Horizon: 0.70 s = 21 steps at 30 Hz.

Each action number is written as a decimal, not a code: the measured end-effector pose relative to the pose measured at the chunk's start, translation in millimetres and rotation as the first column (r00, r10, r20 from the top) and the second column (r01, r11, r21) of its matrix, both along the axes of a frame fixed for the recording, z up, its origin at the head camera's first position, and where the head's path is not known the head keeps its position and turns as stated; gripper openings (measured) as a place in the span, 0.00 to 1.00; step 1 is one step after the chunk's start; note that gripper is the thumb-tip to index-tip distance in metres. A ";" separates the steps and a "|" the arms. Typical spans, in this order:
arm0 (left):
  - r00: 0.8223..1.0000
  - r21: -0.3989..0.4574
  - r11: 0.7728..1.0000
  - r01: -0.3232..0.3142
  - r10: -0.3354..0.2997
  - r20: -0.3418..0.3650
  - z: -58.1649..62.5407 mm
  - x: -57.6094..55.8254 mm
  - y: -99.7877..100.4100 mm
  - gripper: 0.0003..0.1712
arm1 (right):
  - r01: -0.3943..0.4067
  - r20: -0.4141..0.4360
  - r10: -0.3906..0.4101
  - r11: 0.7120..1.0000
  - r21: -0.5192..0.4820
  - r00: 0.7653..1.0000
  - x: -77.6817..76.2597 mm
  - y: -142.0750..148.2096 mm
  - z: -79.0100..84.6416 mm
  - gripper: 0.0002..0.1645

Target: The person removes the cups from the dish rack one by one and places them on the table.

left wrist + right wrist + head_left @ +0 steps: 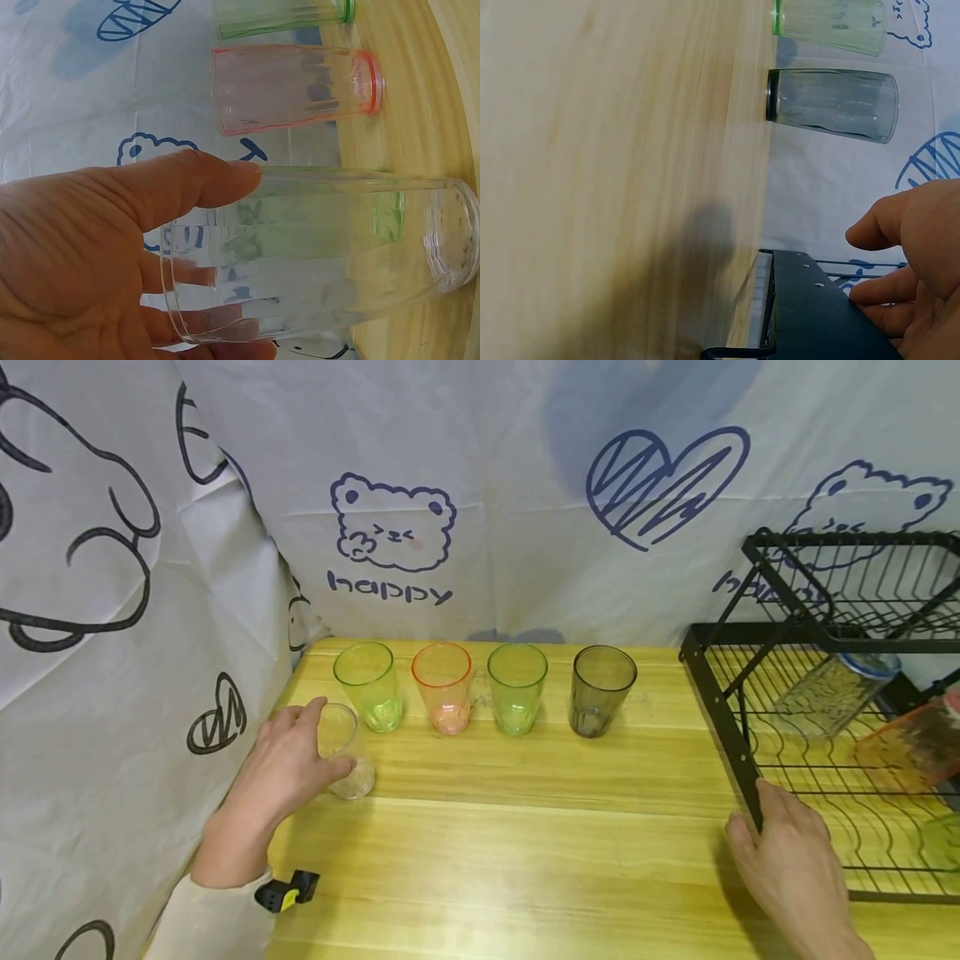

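My left hand (pixel 288 764) holds a clear drinking glass (pixel 358 777) near its rim, at the left of the wooden table. In the left wrist view, the thumb lies along one side of the glass and the fingers show through its far wall. Behind it in a row stand a yellow-green glass (pixel 382 706), an orange-red glass (pixel 450 710), a green glass (pixel 517 706) and a smoky grey glass (pixel 596 714). At the right, my right hand (pixel 795 860) is at the side rail of a black wire dish rack (pixel 720 718), fingers loosely bent, thumb apart from the rail.
Inside the rack, a clear glass with a blue rim (pixel 840 693) and an orange glass (pixel 907 747) lie tilted, with a green one (pixel 941 839) partly cut off by the frame. White cloth (pixel 517 527) with drawings hangs behind and to the left of the table (pixel 510 860).
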<state>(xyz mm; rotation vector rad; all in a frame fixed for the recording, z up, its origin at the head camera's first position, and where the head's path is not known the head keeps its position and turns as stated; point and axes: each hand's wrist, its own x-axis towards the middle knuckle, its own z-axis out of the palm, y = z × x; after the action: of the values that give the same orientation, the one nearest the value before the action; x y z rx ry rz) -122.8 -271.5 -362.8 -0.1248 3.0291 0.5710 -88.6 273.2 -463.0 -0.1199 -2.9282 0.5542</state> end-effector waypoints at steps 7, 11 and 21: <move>1.000 -0.003 1.000 -0.010 0.010 -0.012 -0.7 -1.1 0.2 0.58 | 0.005 -0.011 -0.005 1.000 -0.003 1.000 0.1 -0.4 -1.1 0.39; 1.000 -0.008 1.000 -0.015 0.015 -0.014 -1.1 -0.8 0.1 0.59 | 0.012 -0.010 -0.012 1.000 0.000 1.000 -0.3 -0.5 -1.1 0.39; 1.000 -0.009 1.000 -0.015 0.015 -0.027 -2.2 0.2 0.7 0.60 | 0.007 -0.023 -0.007 1.000 0.001 1.000 0.0 -0.8 -2.0 0.38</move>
<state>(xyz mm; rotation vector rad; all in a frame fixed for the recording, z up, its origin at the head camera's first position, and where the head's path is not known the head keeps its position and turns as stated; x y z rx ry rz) -122.6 -270.8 -365.0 -0.1414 3.0594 0.5652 -88.6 272.4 -464.9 -0.1227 -2.9048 0.5486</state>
